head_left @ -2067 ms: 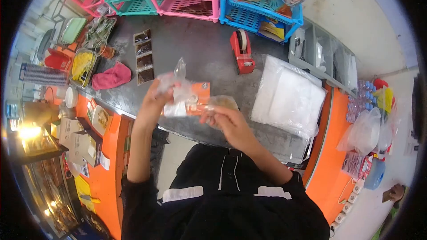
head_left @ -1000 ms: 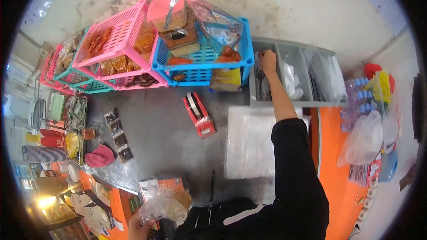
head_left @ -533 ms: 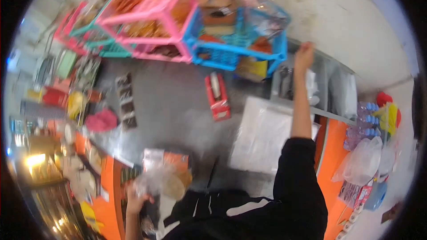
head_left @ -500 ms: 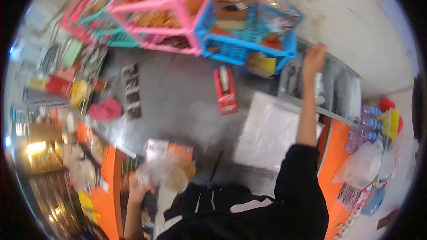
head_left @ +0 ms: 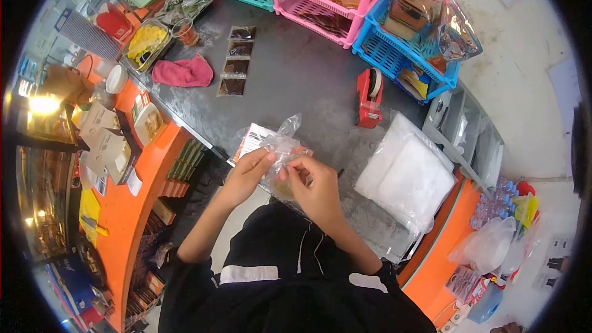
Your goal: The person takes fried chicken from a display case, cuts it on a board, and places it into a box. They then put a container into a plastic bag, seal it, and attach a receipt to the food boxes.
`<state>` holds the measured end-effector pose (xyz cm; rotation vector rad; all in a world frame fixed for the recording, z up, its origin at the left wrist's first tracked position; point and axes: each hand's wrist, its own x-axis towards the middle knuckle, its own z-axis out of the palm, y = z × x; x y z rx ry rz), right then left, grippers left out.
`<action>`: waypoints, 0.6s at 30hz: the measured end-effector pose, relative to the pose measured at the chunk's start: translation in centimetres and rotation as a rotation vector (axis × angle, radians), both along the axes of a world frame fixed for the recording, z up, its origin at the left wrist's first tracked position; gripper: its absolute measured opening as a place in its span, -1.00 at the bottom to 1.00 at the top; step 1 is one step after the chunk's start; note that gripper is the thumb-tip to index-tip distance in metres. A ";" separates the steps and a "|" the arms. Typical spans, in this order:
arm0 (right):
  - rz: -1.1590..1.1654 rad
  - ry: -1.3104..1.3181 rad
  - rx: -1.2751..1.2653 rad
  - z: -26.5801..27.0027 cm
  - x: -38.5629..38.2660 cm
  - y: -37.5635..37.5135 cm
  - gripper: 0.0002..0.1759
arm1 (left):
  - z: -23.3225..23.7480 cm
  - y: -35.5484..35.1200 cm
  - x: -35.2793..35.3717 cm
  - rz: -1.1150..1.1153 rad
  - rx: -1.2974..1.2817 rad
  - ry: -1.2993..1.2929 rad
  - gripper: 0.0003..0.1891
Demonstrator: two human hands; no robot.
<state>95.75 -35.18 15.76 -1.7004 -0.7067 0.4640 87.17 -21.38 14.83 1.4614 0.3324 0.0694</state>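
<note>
Clear plastic bag (head_left: 280,148): held just over the near edge of the grey counter (head_left: 296,74), something brownish inside, orange packet (head_left: 254,137) lying beneath.
Left hand (head_left: 246,172): fingers pinched shut on the bag's left side.
Right hand (head_left: 316,182): curled, fingertips nipping the film on the right.
Grip: looked best kept high on the film, pinches close together, contents hanging low.
Room: space lay ahead; red tape dispenser (head_left: 370,98) far right and stack of clear bags (head_left: 407,172) near right, both well apart.
Edge: counter lip sat right under the hands, so a slip could have gone off it.

Left hand (head_left: 246,176) and right hand (head_left: 314,185) pinch a clear plastic bag (head_left: 280,151), apparently holding food, above the grey counter (head_left: 296,80).
</note>
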 end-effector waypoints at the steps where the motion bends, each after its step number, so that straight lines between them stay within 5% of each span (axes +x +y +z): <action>1: 0.010 -0.010 -0.008 0.1 -0.2 0.1 -0.98 | -0.1 0.1 -0.1 -0.013 -0.032 0.021 -0.70; 3: 0.007 -0.203 0.017 0.0 -0.2 0.0 -0.94 | -0.5 0.2 -0.3 0.008 -0.140 0.021 -0.71; 7: 0.041 -0.187 0.002 -1.2 0.6 0.0 -0.90 | -2.3 1.0 -0.6 -0.030 -0.347 0.094 -0.71; 12: 0.082 0.213 0.006 -2.0 2.8 0.0 -0.79 | -3.3 0.8 -0.5 -0.036 -0.465 0.054 -0.71; 18: 0.066 0.323 -0.072 -1.3 2.2 1.2 -0.68 | -4.0 0.2 -0.1 -0.023 -0.548 0.012 -0.72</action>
